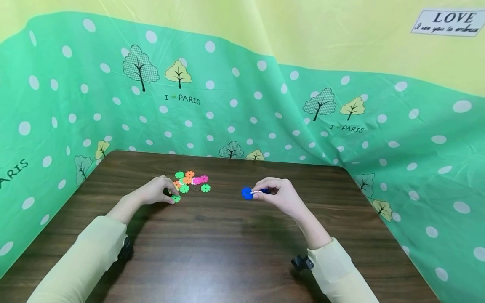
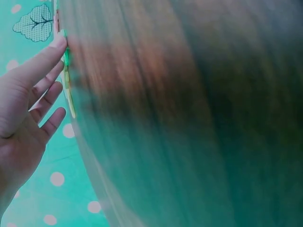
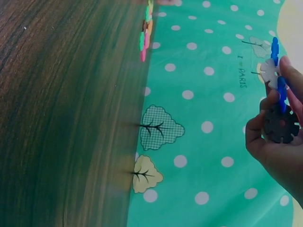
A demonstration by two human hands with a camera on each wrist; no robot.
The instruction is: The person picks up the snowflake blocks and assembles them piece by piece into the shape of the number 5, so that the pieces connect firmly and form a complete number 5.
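Note:
My left hand (image 1: 157,190) is at the left edge of a small group of notched plastic discs, its thumb and forefinger pinching a green disc (image 1: 176,198) low at the tabletop. That same green disc (image 2: 66,54) shows edge-on at the fingertips in the left wrist view. To the right, above the table, my right hand (image 1: 279,194) grips a short chain of joined discs. In the chain are a blue disc (image 1: 247,193), a white disc (image 3: 270,72), a second blue disc (image 3: 282,92) and a black disc (image 3: 281,124). Fingers hide part of it.
Loose orange discs (image 1: 189,174), pink discs (image 1: 204,179) and another green disc (image 1: 205,188) lie on the dark wooden table (image 1: 212,244). A green polka-dot curtain (image 1: 235,113) hangs round the table's back and sides.

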